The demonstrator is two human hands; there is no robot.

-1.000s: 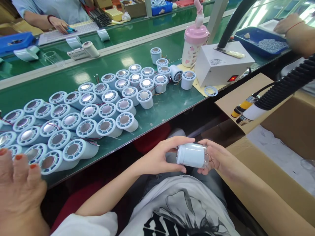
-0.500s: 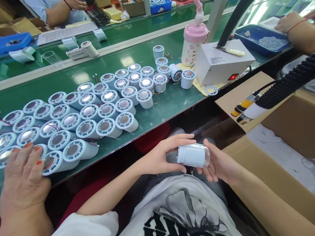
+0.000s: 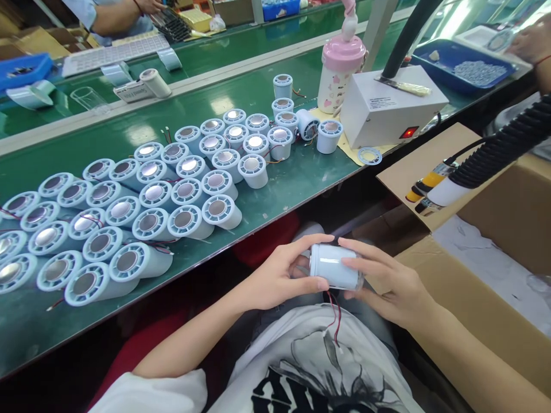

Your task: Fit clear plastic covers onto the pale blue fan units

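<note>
A light-blue cylindrical housing (image 3: 329,265), with a clear plastic sleeve around it, lies on its side between my two hands above my lap. My left hand (image 3: 282,272) grips its left end, thumb below and fingers above. On the right end, my right hand (image 3: 391,281) is closed around the sleeve, its fingers across the top and the thumb side partly hidden. Thin red and dark wires (image 3: 338,318) hang from the housing over my shirt. Many similar light-blue housings (image 3: 183,221) with round metal centres stand in rows on the green bench (image 3: 275,195), to the left of my hands.
A white box with a red switch (image 3: 387,109) and a pink-lidded bottle (image 3: 342,71) stand at the back right. A black hose (image 3: 499,152) reaches over an open cardboard box (image 3: 456,287). Co-workers' hands are at the far left and right edges; a blue tray (image 3: 465,63) holds small parts.
My right hand has shifted from under the sleeve's end to wrap over it. The wires now hang down in sight. A co-worker's hand has left the housings at the left.
</note>
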